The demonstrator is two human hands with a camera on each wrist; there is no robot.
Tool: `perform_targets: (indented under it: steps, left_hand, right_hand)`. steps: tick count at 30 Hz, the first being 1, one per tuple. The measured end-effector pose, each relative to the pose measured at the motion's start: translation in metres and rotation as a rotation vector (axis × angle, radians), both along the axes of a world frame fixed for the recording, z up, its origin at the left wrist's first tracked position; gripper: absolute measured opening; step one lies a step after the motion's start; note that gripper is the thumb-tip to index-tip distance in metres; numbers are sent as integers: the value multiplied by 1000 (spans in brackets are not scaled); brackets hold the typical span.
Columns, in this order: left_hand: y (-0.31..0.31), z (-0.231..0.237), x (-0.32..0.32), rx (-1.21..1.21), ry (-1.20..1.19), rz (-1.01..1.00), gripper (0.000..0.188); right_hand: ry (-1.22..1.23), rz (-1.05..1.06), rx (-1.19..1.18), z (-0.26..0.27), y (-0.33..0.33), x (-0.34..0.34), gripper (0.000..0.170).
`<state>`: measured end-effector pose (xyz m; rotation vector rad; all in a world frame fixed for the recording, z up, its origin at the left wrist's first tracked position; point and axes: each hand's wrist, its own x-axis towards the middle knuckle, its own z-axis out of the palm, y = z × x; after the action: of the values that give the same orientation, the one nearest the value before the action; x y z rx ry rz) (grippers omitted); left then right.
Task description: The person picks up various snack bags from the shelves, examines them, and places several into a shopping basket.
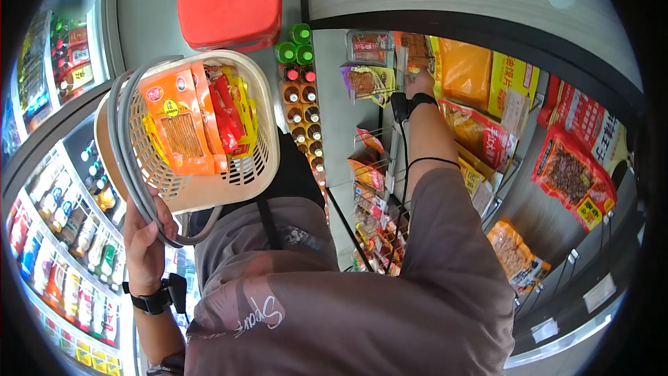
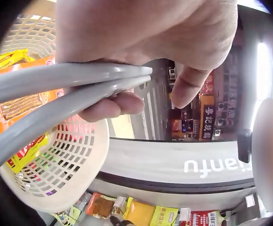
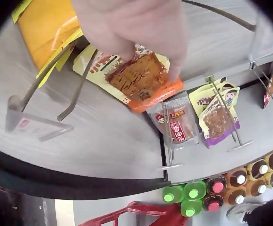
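Observation:
My left hand (image 1: 147, 240) grips the two grey handles (image 2: 37, 80) of a cream plastic basket (image 1: 268, 146). Inside it lie an orange packet of brown snack strips (image 1: 182, 132) and several red and yellow packets (image 1: 233, 108). My right hand (image 3: 136, 23) reaches to the snack rack and pinches a packet of brown snack slices (image 3: 136, 82) with a cream and orange wrapper. The thumb is at that packet's right edge; the other fingertips are partly hidden. Below it, in the right wrist view, a clear packet with a red label (image 3: 178, 127) hangs on a hook.
Beside the pinched packet hangs a large yellow packet (image 3: 47, 28); bare metal hooks (image 3: 77, 92) stick out nearby. Purple-and-yellow packets (image 3: 217, 117) hang on the other side. Bottles (image 1: 299, 90) line the floor by a red stool (image 1: 229, 14). A lit drinks fridge (image 1: 62, 237) stands at left.

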<state>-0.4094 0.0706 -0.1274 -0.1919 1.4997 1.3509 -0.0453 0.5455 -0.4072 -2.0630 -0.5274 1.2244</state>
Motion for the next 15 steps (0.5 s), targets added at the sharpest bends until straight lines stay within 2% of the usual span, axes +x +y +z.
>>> perform_targets:
  steps: [1,2,3,4,5,7,8,10,11,12,15]
  left_hand:
    - [0,-2,0,-9,-3,1,60]
    - [0,-4,-1,-13,-3,11,60]
    - [-1,-6,-1,1,-17,4,60]
    - [-1,-6,-1,12,-31,-4,59]
    - [0,-7,0,7,-28,4,59]
    - [2,-7,1,-18,-20,-7,59]
    - [1,-9,1,-28,-21,-10,60]
    - [1,-10,1,-50,-17,-5,59]
    - [1,-10,2,-65,-15,-1,59]
    - [1,-10,2,-72,-15,-5,59]
    - [4,-10,1,-86,-14,-17,58]
  right_hand:
    - [-108,150,-10,-6,1,9,49]
    - [-316,393,-24,-13,4,20,49]
    - [-727,802,-61,-27,13,39,48]
    - [-1065,1078,-60,-33,18,50,48]
    - [-1242,1203,-43,-39,24,58,48]
    - [-1371,1247,20,-55,37,77,48]
    - [-1168,1105,-35,-62,46,83,46]
    - [-1149,1104,-89,-70,50,89,47]
    - [-1135,1097,-139,-64,49,86,48]
    - [-1227,1189,-358,-3,26,28,50]
    - [-1270,1075,-295,-10,12,23,50]
